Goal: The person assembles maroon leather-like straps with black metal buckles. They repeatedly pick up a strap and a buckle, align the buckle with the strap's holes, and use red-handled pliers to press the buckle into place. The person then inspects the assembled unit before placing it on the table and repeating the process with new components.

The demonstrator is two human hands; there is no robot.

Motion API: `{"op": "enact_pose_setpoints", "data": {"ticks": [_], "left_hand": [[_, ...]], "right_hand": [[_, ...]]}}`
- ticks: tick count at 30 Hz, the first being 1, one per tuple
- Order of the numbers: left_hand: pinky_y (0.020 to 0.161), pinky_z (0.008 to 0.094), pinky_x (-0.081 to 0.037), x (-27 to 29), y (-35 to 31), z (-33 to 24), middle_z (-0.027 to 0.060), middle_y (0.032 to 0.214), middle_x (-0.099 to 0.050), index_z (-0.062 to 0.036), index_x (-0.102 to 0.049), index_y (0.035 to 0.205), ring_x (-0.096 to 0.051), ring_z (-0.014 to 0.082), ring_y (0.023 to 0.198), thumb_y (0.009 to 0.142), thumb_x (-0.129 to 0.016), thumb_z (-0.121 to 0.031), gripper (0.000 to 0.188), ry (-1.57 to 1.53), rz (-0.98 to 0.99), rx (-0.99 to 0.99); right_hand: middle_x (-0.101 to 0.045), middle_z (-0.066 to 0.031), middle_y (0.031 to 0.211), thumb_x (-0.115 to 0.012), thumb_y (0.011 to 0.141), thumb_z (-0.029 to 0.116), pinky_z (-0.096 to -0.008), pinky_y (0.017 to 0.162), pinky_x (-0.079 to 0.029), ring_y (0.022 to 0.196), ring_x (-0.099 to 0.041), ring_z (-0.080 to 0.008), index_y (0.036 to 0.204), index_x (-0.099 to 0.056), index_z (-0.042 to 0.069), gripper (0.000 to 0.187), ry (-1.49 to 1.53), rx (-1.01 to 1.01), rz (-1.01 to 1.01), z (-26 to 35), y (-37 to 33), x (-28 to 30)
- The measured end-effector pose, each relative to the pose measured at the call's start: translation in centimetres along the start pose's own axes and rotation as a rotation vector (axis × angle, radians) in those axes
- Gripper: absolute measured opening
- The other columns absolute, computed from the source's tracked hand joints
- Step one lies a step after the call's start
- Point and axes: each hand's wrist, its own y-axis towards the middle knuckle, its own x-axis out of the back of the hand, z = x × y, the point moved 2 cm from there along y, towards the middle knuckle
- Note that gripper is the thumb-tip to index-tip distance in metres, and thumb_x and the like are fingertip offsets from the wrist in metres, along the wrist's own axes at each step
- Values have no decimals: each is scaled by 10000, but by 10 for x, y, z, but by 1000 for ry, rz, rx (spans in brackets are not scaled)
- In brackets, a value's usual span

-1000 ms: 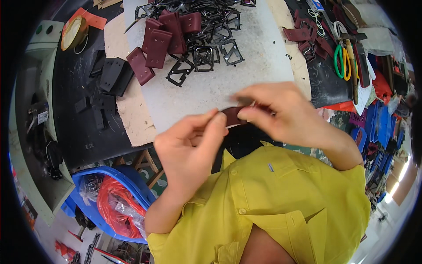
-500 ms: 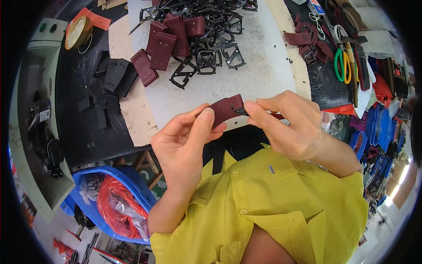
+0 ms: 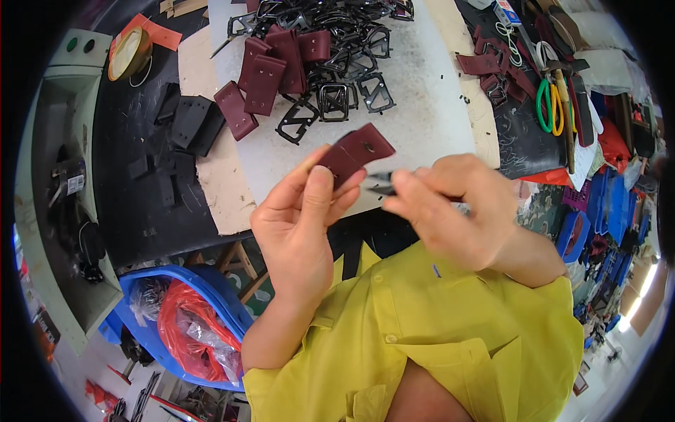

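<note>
Above the front of the white work board, my left hand [image 3: 299, 218] is closed on a maroon leather strap piece [image 3: 356, 156], pinched between thumb and fingers. The piece is tilted, its upper right end free, with a small dark mark or fitting near that end. My right hand [image 3: 457, 211], blurred by motion, is closed around a small tool with two dark pointed jaws [image 3: 382, 184]. Its jaws stand apart just right of the leather, not visibly touching it. Which kind of tool it is cannot be made out, since my fingers cover most of it.
Black metal buckle frames [image 3: 334, 100] heap at the board's far side, beside stacked maroon leather pieces [image 3: 265, 84]. Black folded pieces [image 3: 193, 125] lie left on the dark table. Right are maroon pieces with buckles [image 3: 498, 67] and green-handled scissors [image 3: 543, 104]. A blue bin [image 3: 242, 316] stands lower left.
The right hand has drawn the tool off the leather, and its jaws now show apart. The left hand has raised and tilted the leather piece, turning its free end upward.
</note>
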Motion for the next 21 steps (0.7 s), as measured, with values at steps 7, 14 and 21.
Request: {"op": "enact_pose_setpoints", "data": {"ticks": [7,14,21], "left_hand": [[738,254,-549,-5,-7,1,143,934,-634,80,-552,1124,-641,157,779,903,-533,-73,270,-55,45,78],[652,216,-529,-7,-16,9,186,844,-669,88,-616,1020,-660,145,699,765,-622,104,256,685,-82,-671],[709,275,-544,1,-4,3,208,881,-656,57,-639,952,-674,235,763,714,-647,102,242,681,-2,-958]], "right_hand": [[-538,-67,679,-694,630,25,-243,398,-402,521,-514,-154,836,-627,-41,227,25,22,21,-3,-1,-10],[-544,-71,613,-659,760,57,-259,449,-399,504,-531,-171,790,-646,16,52,519,-746,253,-9,10,-5],[-626,-38,696,-637,832,149,-202,450,-397,509,-495,-59,916,-653,-11,182,1003,-1182,379,-24,-10,-1]]}}
